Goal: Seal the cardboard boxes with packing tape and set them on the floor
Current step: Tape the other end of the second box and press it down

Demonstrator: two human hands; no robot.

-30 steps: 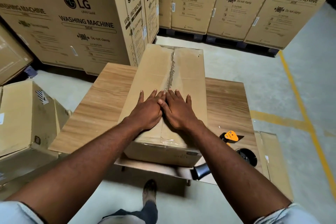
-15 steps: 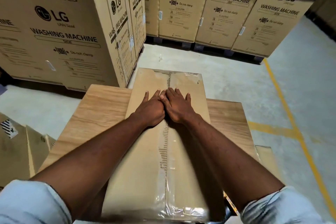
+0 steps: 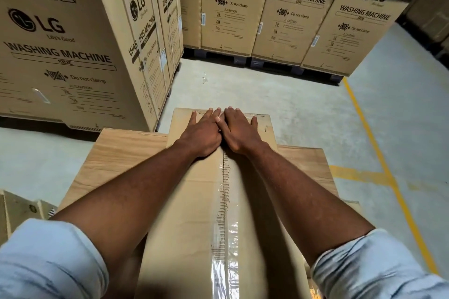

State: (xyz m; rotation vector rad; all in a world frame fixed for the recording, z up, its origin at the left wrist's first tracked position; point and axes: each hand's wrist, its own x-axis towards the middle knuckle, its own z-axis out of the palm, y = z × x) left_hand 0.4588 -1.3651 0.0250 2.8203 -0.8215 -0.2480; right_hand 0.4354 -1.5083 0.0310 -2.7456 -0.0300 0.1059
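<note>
A worker's left hand (image 3: 201, 135) and right hand (image 3: 241, 133) press side by side on the far end of a cardboard box (image 3: 192, 201) lying on a wooden table (image 3: 116, 153), each grip flat, fingers (image 3: 194, 115) straight, holding nothing. The box's long axis runs near to far beneath both arms, with packing tape (image 3: 224, 238) along its centre seam. Its far edge lies just ahead of both hands.

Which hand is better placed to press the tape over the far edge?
Right, barely: left hand and right hand lie flat at the box's far edge, but right thumb seems over the tape.
</note>
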